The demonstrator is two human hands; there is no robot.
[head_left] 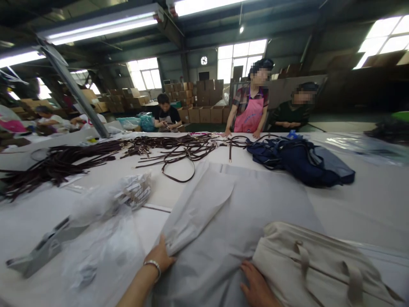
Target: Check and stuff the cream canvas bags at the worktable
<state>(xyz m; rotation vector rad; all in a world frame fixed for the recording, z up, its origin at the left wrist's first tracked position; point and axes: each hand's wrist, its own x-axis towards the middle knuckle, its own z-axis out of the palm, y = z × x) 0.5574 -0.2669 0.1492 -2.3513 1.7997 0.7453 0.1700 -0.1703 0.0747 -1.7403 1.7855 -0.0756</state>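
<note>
A large grey fabric bag (236,204) lies spread on the table in front of me, with a fold along its left side. At its left edge, my left hand (159,258), with a beaded bracelet on the wrist, is closed on the grey fabric. My right hand (257,283) rests on the bag's lower right part, fingers apart and partly cut off by the frame. Just beside that hand, a beige handbag (319,264) with short handles lies partly over the grey fabric.
Clear plastic bags (108,238) and a grey-green strip (47,249) lie on the left. Dark brown straps (79,160) are heaped across the table's far side. A navy bag (300,160) lies at the back right. Beyond the table are a person in a pink apron (251,113) and other people.
</note>
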